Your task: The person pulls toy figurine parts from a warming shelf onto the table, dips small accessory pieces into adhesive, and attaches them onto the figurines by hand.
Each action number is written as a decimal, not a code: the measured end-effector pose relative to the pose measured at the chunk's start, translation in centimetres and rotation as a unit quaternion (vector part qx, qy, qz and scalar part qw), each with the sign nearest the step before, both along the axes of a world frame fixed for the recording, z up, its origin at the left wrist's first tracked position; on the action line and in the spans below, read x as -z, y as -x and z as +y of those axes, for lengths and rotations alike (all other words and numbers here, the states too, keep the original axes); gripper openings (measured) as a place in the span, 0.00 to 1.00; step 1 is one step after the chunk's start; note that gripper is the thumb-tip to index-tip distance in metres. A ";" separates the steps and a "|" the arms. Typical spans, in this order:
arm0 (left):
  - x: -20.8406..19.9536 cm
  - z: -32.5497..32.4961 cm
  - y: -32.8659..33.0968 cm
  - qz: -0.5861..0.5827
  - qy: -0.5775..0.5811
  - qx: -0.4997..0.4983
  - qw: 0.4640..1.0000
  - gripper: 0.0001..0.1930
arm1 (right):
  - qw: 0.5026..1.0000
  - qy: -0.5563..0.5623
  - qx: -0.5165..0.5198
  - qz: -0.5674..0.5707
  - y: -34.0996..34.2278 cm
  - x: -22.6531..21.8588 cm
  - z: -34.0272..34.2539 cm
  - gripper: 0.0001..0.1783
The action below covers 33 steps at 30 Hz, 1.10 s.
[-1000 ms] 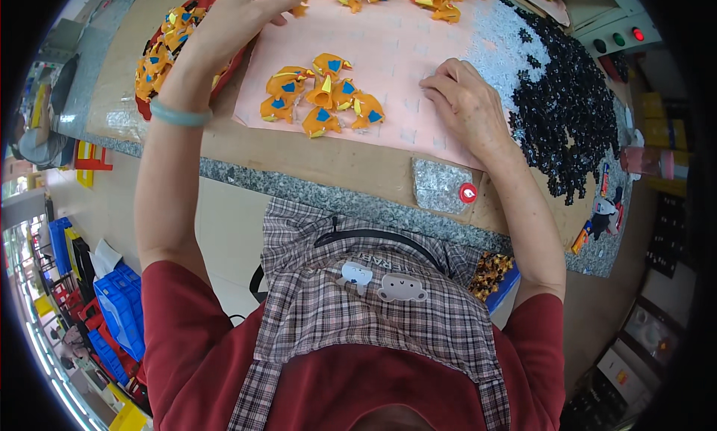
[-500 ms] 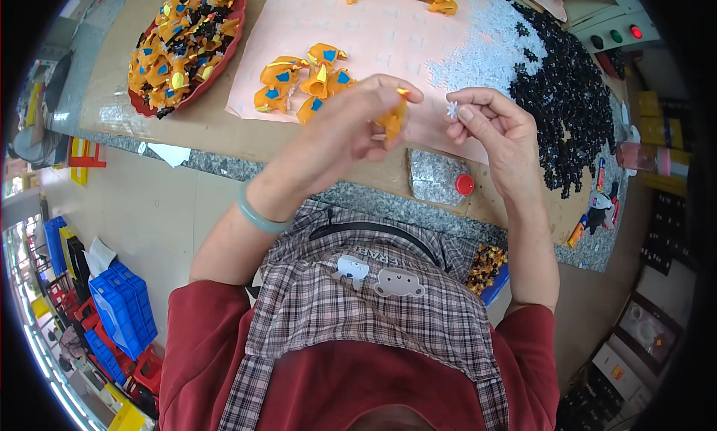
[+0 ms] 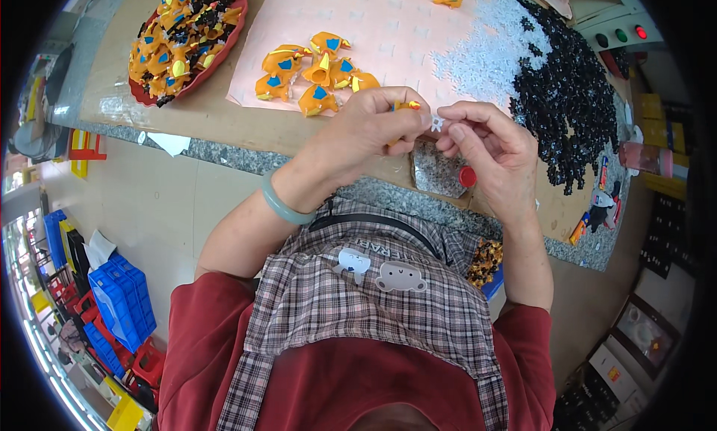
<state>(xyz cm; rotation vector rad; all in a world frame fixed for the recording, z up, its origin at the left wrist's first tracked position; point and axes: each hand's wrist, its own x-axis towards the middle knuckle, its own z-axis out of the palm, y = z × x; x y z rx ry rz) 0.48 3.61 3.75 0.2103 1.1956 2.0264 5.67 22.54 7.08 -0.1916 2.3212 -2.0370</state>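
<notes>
Over the near edge of the table, my two hands meet. Closed fingers of my left hand grip a small orange figure part with yellow and red bits, mostly hidden by the hand. My right hand pinches a tiny white snowflake-shaped piece between thumb and forefinger. That piece is right at the left fingertips; whether it touches the orange part I cannot tell. Just beyond my left hand, several orange figure parts with blue patches lie on a pink sheet.
White pieces and a heap of black pieces spread at the right. A red tray of mixed orange and black parts stands at the left. Below my hands lies a clear flat container with a red cap. Glue tubes lie far right.
My hands have come together: the left moved right with the orange part, and the right brought the white piece slightly left and down to the left fingertips.
</notes>
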 end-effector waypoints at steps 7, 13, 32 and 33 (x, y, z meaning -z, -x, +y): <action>0.2 0.0 0.0 -0.085 -0.061 0.021 0.994 0.06 | 0.948 -0.187 0.000 0.256 0.9 0.6 0.0 0.14; -0.1 0.1 -0.2 -0.137 -0.115 0.052 0.982 0.09 | 0.930 -0.215 0.002 0.297 1.2 1.0 0.7 0.11; 0.5 0.5 -1.7 -0.172 -0.154 0.025 0.973 0.21 | 0.971 -0.177 0.066 0.149 -0.9 1.0 -0.2 0.08; 0.5 0.5 -1.7 -0.172 -0.154 0.024 0.973 0.21 | 0.971 -0.178 0.066 0.149 -0.9 1.1 -0.2 0.08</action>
